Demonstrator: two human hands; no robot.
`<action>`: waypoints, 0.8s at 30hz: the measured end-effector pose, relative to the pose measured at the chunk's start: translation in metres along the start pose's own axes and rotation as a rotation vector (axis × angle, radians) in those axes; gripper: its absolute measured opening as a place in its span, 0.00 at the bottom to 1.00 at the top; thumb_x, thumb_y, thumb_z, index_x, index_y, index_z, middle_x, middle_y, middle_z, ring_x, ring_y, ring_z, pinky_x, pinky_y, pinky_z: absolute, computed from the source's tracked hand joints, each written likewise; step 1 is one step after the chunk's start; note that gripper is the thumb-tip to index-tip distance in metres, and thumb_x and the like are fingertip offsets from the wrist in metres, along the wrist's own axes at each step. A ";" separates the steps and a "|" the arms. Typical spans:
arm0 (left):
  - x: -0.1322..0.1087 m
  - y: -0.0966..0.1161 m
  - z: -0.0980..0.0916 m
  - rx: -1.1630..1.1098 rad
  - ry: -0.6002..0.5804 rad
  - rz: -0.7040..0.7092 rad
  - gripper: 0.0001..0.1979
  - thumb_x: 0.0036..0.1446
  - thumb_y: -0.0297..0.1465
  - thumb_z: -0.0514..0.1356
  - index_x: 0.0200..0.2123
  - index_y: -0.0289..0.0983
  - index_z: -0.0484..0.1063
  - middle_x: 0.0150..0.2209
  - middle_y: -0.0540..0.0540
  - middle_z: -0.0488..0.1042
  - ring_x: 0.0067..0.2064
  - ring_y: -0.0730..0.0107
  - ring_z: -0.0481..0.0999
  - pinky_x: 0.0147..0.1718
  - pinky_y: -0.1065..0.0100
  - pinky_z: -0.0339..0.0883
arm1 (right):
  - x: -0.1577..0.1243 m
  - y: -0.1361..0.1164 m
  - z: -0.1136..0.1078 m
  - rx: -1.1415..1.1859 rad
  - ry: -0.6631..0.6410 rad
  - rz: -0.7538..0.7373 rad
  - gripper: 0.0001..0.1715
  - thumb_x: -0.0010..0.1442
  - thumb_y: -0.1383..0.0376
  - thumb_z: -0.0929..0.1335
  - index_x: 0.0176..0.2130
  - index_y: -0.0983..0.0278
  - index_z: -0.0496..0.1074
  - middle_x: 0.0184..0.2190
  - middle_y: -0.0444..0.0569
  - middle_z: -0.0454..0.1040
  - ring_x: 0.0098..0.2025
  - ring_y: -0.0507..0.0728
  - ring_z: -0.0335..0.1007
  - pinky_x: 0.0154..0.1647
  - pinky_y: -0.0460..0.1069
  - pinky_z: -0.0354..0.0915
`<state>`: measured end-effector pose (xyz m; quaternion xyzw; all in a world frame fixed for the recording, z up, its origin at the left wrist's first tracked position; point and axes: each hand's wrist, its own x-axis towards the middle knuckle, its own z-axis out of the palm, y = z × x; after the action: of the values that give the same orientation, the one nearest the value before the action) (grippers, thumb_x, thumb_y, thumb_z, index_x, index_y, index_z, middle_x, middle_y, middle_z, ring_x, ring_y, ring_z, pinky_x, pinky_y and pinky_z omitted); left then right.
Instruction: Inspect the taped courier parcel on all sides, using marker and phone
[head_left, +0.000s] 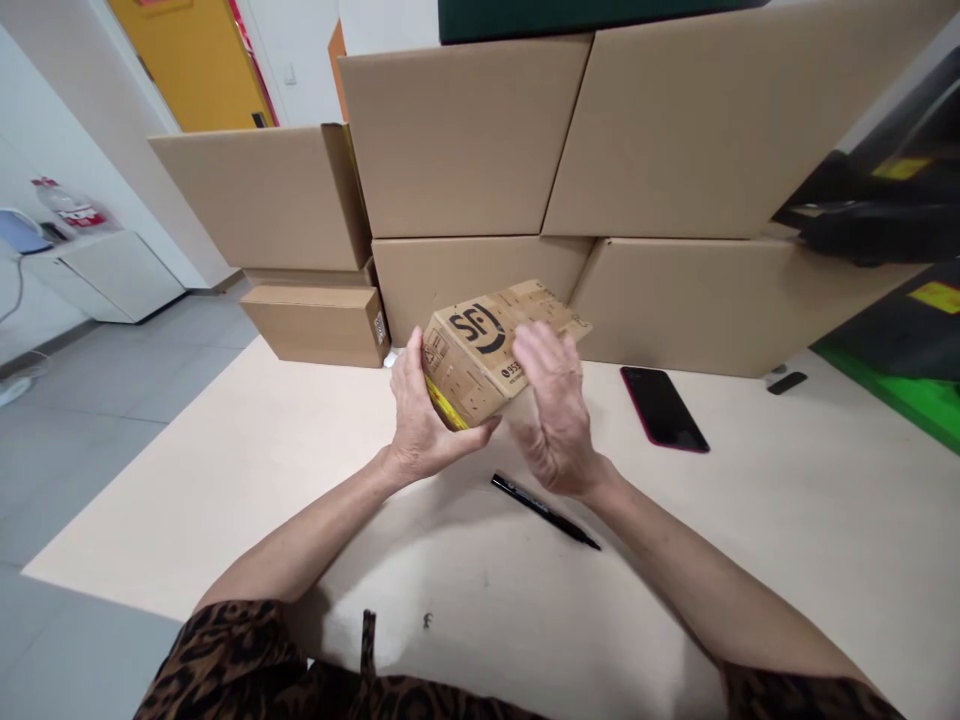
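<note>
Beyond the black marker pen (545, 511), the SF-printed carton (469, 345) tilts above the desk (247, 440), long axis apparently running away rightward, its near-left end grasped by the left hand (420, 420), while the blurred right hand (556, 415) hangs loosely spread alongside, contact unclear.

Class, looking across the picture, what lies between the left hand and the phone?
In the head view, the SF carton and the right hand lie between left hand and phone.
</note>
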<state>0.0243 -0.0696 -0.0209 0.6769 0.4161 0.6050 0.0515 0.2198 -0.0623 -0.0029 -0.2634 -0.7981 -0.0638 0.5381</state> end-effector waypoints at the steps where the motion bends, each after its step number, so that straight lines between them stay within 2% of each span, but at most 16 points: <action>1: -0.001 -0.003 0.000 0.052 -0.009 0.052 0.68 0.37 0.53 0.79 0.76 0.45 0.48 0.69 0.33 0.61 0.71 0.32 0.60 0.72 0.37 0.52 | 0.001 -0.006 -0.002 0.023 -0.042 -0.051 0.42 0.75 0.42 0.55 0.80 0.47 0.43 0.75 0.52 0.65 0.77 0.68 0.59 0.79 0.74 0.50; 3: -0.002 -0.007 -0.001 0.148 -0.014 0.180 0.68 0.40 0.52 0.77 0.77 0.43 0.44 0.66 0.32 0.65 0.68 0.35 0.65 0.67 0.39 0.59 | 0.005 -0.014 -0.009 0.055 -0.113 -0.138 0.43 0.75 0.41 0.54 0.81 0.50 0.43 0.74 0.53 0.67 0.75 0.67 0.63 0.78 0.71 0.55; 5: 0.000 -0.006 -0.002 0.214 -0.012 0.318 0.68 0.43 0.52 0.74 0.78 0.39 0.42 0.64 0.31 0.66 0.64 0.38 0.69 0.63 0.43 0.65 | 0.011 -0.014 -0.018 0.086 -0.173 -0.167 0.43 0.76 0.41 0.52 0.81 0.53 0.43 0.75 0.54 0.65 0.76 0.66 0.61 0.79 0.68 0.54; 9: 0.006 0.002 -0.004 0.201 -0.058 0.568 0.63 0.47 0.51 0.68 0.78 0.32 0.45 0.62 0.31 0.67 0.61 0.43 0.71 0.61 0.47 0.67 | 0.022 0.006 -0.037 0.095 -0.281 -0.042 0.45 0.75 0.38 0.49 0.81 0.52 0.43 0.79 0.52 0.56 0.80 0.66 0.51 0.81 0.70 0.44; 11: 0.008 0.007 -0.005 0.180 -0.076 0.665 0.61 0.48 0.51 0.67 0.78 0.31 0.47 0.61 0.30 0.68 0.61 0.42 0.71 0.60 0.47 0.67 | 0.025 0.022 -0.045 0.062 -0.292 0.047 0.46 0.74 0.36 0.51 0.80 0.50 0.46 0.79 0.51 0.57 0.81 0.67 0.50 0.81 0.73 0.42; 14: 0.011 0.011 -0.008 0.164 -0.091 0.763 0.58 0.52 0.52 0.65 0.78 0.31 0.48 0.60 0.30 0.70 0.60 0.42 0.72 0.59 0.45 0.69 | 0.029 0.045 -0.056 0.020 -0.213 0.192 0.40 0.74 0.37 0.54 0.74 0.49 0.64 0.74 0.50 0.68 0.78 0.69 0.58 0.79 0.76 0.44; 17: 0.017 0.010 -0.012 0.114 -0.083 0.825 0.57 0.54 0.57 0.63 0.78 0.32 0.50 0.59 0.32 0.72 0.59 0.44 0.74 0.59 0.46 0.70 | 0.033 0.061 -0.065 0.086 -0.077 0.367 0.35 0.73 0.37 0.58 0.57 0.51 0.81 0.62 0.50 0.80 0.70 0.69 0.70 0.76 0.75 0.54; 20: 0.023 0.006 -0.019 0.013 -0.138 0.778 0.63 0.49 0.62 0.65 0.79 0.37 0.49 0.60 0.34 0.71 0.60 0.44 0.74 0.60 0.47 0.71 | 0.037 0.067 -0.071 0.357 -0.032 0.654 0.29 0.68 0.37 0.66 0.40 0.52 0.85 0.49 0.51 0.85 0.58 0.69 0.80 0.67 0.71 0.68; 22: 0.025 0.003 -0.024 -0.080 -0.199 0.614 0.65 0.46 0.61 0.69 0.79 0.43 0.47 0.65 0.35 0.69 0.64 0.41 0.73 0.63 0.44 0.70 | 0.038 0.066 -0.074 0.610 -0.045 0.806 0.23 0.64 0.40 0.71 0.35 0.53 0.84 0.46 0.50 0.86 0.53 0.69 0.82 0.61 0.70 0.73; 24: 0.025 0.003 -0.026 -0.231 -0.239 0.378 0.64 0.45 0.58 0.72 0.79 0.45 0.48 0.69 0.35 0.66 0.68 0.37 0.70 0.66 0.41 0.68 | 0.038 0.063 -0.073 0.806 -0.001 0.858 0.20 0.61 0.43 0.73 0.37 0.53 0.84 0.46 0.49 0.86 0.51 0.68 0.82 0.58 0.67 0.75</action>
<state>0.0013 -0.0670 0.0070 0.7990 0.2009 0.5632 0.0634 0.2999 -0.0235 0.0500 -0.3377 -0.5818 0.4683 0.5729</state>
